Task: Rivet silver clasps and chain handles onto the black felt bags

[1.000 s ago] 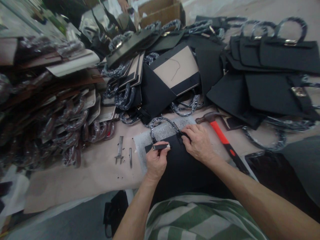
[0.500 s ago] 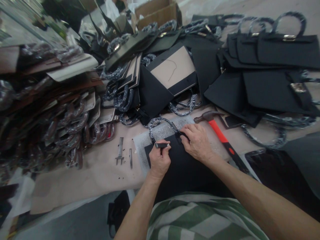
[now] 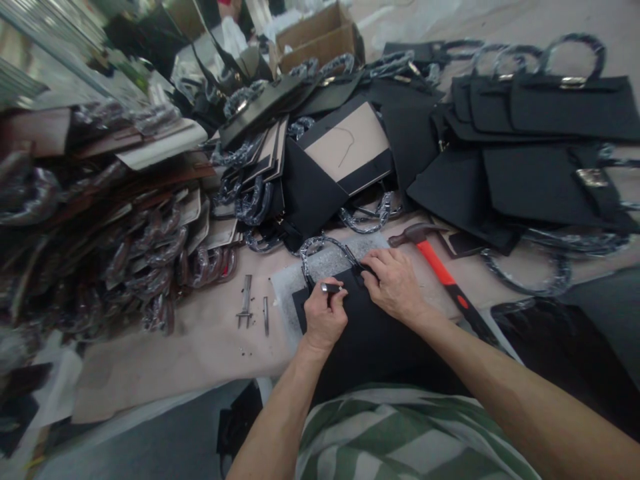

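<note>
A black handbag panel [image 3: 370, 347] lies in front of me, its plastic-wrapped looped handle [image 3: 306, 257] pointing away. In the fist of my left hand [image 3: 324, 317], over the panel's left part, is a short dark rod-like piece [image 3: 330, 288] with a shiny end; its kind is unclear. My right hand [image 3: 395, 283] has its fingers closed on a narrow black strap [image 3: 356, 268] at the handle's right base. The fingers partly cover that strap. A pale foam sheet [image 3: 287, 287] shows under the panel's upper edge.
Right of my right hand rests a claw hammer [image 3: 440, 267] with a red and black grip. Metal hand tools [image 3: 245, 303] lie at left. Piled brown bag parts [image 3: 150, 247] fill the left; black bag panels [image 3: 320, 187] spread behind. A cardboard box [image 3: 320, 40] stands at the back.
The view has shifted slightly. My left hand has turned a little, and the dark piece in it looks shorter. My right hand stays at the strap.
</note>
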A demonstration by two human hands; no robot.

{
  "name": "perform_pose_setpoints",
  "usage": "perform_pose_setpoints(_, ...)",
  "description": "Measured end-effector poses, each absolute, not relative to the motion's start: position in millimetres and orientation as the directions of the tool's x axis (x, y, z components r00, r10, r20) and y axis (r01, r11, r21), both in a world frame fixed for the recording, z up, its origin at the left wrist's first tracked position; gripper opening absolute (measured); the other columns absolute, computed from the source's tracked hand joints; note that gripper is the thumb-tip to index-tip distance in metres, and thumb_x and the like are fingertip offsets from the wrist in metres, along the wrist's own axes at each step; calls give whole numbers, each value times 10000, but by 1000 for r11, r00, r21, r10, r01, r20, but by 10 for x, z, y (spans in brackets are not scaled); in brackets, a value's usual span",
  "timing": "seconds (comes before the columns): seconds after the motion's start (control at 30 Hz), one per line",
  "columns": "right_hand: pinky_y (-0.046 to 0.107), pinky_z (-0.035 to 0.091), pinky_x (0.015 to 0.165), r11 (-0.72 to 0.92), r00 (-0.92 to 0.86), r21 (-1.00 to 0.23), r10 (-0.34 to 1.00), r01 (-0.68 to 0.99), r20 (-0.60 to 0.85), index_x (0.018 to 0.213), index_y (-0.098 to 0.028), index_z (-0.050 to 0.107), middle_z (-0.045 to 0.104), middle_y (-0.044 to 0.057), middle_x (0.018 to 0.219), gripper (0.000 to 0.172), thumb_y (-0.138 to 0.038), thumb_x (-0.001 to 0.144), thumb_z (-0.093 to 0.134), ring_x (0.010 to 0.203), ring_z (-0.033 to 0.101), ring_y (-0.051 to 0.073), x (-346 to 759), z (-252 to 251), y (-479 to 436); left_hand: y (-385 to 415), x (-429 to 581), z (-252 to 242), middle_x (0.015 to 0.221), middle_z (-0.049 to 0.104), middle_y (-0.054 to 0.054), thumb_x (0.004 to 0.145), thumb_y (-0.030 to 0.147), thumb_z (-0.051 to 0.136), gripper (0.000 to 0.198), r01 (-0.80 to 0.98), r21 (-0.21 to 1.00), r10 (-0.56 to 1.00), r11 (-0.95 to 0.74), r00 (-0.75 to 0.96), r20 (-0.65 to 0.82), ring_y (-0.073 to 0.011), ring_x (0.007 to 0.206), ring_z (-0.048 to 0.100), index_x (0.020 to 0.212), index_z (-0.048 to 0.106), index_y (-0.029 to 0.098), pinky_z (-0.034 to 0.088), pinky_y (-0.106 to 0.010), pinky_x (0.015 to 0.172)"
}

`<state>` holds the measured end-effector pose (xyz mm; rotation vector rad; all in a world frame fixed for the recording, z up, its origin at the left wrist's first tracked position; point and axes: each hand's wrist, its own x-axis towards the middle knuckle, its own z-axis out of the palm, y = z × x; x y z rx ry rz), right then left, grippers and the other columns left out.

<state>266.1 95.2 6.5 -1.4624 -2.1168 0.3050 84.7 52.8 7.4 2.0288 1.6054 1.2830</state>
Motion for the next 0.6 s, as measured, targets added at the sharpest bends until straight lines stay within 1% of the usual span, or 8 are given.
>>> perform_pose_setpoints(0.13,420,400,925,389,-265,-472,914,791,309,1049,-183,664,659,96,1120,156,-215,930,569,1045,517,277,2664,45,949,535,849,56,913,733,-57,916,134,560,111,647,651,875,-398,54,482,-175,879,732,991,618,191,592,-287,841)
perform_pose_setpoints(0.37,428,399,911,403,-269,-453,904,795,331,1059,-190,666,660,99,1117,169,-226,933,559,1031,510,282,2669,40,940,569,794,105,900,750,-46,891,151,582,107,601,719,910,-349,34,414,-170,816,734,963,651,192,589,-274,789)
perform_pose_setpoints(0.5,427,404,895,404,-268,-460,904,791,333,1045,-194,669,668,102,1105,160,-228,926,566,1021,518,285,2664,66,947,543,779,140,899,760,-44,879,194,620,76,539,792,936,-286,-22,352,-177,847,738,928,678,192,591,-288,827)
perform_pose_setpoints(0.6,431,408,909,401,-271,-462,906,791,324,1041,-191,670,671,103,1111,160,-221,916,574,1028,525,286,2660,80,946,478,750,152,911,771,-45,878,260,661,95,438,886,960,-155,-146,240,-181,861,747,940,688,193,600,-299,834)
